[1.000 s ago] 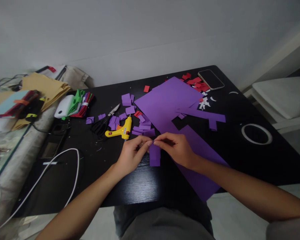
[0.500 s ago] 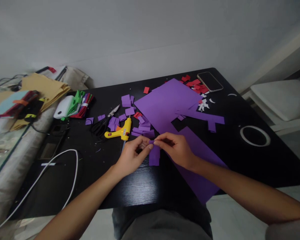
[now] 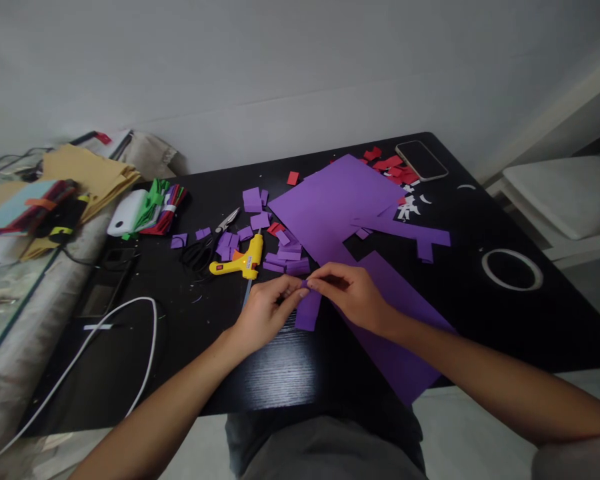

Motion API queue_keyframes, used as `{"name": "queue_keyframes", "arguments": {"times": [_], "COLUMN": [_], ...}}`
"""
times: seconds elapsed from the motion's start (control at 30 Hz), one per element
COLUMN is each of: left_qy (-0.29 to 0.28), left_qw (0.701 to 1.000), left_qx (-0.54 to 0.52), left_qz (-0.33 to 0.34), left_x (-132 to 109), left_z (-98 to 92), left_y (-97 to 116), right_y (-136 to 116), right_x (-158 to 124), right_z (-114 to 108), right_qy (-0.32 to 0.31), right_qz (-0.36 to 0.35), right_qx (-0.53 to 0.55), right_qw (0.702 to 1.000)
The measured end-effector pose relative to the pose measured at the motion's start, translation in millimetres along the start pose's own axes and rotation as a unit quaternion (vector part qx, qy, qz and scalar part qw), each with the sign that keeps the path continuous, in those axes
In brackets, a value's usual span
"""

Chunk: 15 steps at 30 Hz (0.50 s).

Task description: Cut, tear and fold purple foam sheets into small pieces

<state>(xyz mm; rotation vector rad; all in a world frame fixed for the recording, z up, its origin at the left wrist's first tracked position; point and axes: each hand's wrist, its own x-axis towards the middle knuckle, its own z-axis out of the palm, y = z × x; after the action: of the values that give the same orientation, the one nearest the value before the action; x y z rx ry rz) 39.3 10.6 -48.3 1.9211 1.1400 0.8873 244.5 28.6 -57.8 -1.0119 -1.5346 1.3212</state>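
Between them, my left hand (image 3: 269,305) and my right hand (image 3: 354,297) pinch the top end of a purple paper strip (image 3: 308,315). Both hands are closed, thumbs and fingertips meeting at that end, which they partly cover. The strip's lower part hangs toward me over the black table. Just beyond my left hand lies a yellow glue gun (image 3: 245,261) with a glue stick out of its back. Small purple paper pieces (image 3: 289,250) are heaped beyond my fingers. Large purple sheets (image 3: 337,200) spread beyond and under my right forearm.
Black-handled scissors (image 3: 207,247) lie left of the glue gun. A phone (image 3: 421,161), red scraps (image 3: 403,175) and white scraps (image 3: 409,208) are at the far right, a white ring (image 3: 512,270) nearer. A white cable (image 3: 153,347) loops at left, below bundled coloured sheets (image 3: 163,208).
The strip's lower end has swung slightly to the left, so it now slants. Both hands keep their pinch at its top and have barely moved.
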Motion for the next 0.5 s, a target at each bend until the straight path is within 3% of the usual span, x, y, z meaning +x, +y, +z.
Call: {"name": "queue_keyframes", "arguments": {"times": [0.2, 0.5], "left_qy": [-0.015, -0.026], "left_qw": [1.000, 0.999], "left_qx": [-0.008, 0.019], "left_qz": [-0.014, -0.001], "left_x": [-1.0, -0.1], "left_z": [1.2, 1.4], "left_y": [-0.8, 1.2], "right_y": [-0.4, 0.4], "right_x": [-1.7, -1.0], "right_z": [-0.1, 0.7], "right_qy": [0.008, -0.008], "right_qz": [-0.026, -0.016], "right_qx": [-0.053, -0.049], "right_qw": [0.998, 0.999]}}
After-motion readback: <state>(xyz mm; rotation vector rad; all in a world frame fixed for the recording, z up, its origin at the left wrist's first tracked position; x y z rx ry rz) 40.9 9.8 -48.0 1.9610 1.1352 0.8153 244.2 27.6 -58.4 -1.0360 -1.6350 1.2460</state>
